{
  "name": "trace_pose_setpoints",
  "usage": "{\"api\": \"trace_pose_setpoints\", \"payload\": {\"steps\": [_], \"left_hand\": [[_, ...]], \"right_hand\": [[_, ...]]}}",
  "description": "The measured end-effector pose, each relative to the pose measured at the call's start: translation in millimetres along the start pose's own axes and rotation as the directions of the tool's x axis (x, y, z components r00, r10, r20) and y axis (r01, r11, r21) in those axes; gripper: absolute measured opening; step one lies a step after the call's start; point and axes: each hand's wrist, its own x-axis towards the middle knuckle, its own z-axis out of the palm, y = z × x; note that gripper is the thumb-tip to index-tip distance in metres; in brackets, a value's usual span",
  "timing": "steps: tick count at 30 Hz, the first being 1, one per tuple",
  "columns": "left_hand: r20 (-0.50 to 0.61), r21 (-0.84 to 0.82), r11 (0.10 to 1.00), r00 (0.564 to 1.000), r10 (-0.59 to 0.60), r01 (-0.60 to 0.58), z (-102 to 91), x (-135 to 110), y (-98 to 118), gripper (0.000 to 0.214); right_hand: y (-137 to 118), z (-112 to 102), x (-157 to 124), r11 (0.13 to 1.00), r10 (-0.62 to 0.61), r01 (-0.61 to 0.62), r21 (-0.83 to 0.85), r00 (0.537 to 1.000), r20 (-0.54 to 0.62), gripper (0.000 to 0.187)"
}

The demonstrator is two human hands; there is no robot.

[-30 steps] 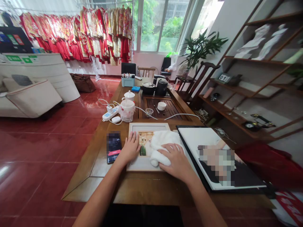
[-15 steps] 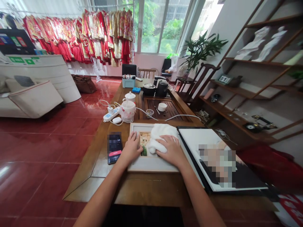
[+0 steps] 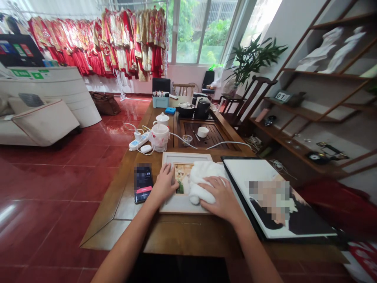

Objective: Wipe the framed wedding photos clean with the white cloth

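Observation:
A pale picture frame [image 3: 184,207] with a photo [image 3: 181,177] inside lies flat on the wooden table. My left hand [image 3: 165,184] rests on the frame's left border, fingers laid along it and thumb apart towards the photo. A bunched white fluffy cloth [image 3: 203,169] covers the right part of the frame and photo. Over its lower right side, my right hand [image 3: 219,196] has its fingers curved on the cloth, pressing it against the frame. A smartphone [image 3: 143,184] with its screen lit lies just left of my left hand.
Right of the frame lies a large photo album or print [image 3: 244,173]. Beyond are a white power strip [image 3: 138,142], a wrapped cup [image 3: 159,137], a lidded cup [image 3: 162,119] and a tea tray [image 3: 219,135] with a small white bowl [image 3: 203,132]. A white cable crosses the table.
My right hand and the white cloth have shifted slightly right and towards me over the frame. My left hand keeps its place on the left border.

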Motion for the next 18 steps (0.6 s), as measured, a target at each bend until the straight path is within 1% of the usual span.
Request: {"api": "trace_pose_setpoints", "payload": {"steps": [5, 8, 11, 16, 18], "left_hand": [[0.012, 0.008, 1.000, 1.000, -0.015, 0.015, -1.3, -0.3, 3.4, 0.060], [0.016, 0.000, 1.000, 1.000, -0.021, 0.021, -1.5, -0.3, 4.0, 0.060], [0.014, -0.011, 1.000, 1.000, -0.026, 0.026, -1.0, -0.7, 3.1, 0.059], [0.005, -0.036, 0.999, 1.000, -0.025, 0.025, -0.5, -1.9, 1.6, 0.060], [0.004, -0.040, 0.999, 1.000, -0.023, 0.023, 0.0, -1.8, 1.2, 0.059]], "right_hand": [[5.8, 8.1, 27.3, 0.996, 0.059, -0.060, -0.063, 0.998, -0.019, 0.043], [4.6, 10.1, 31.7, 0.995, 0.069, -0.071, -0.068, 0.997, -0.028, 0.043], [2.2, 7.6, 21.8, 0.998, 0.036, -0.037, -0.043, 0.999, -0.021, 0.041], [0.5, -1.1, -10.2, 1.000, -0.013, 0.014, 0.019, 0.999, -0.031, 0.036], [-0.5, -4.0, -18.4, 0.999, -0.025, 0.027, 0.038, 0.999, -0.034, 0.035]]}}
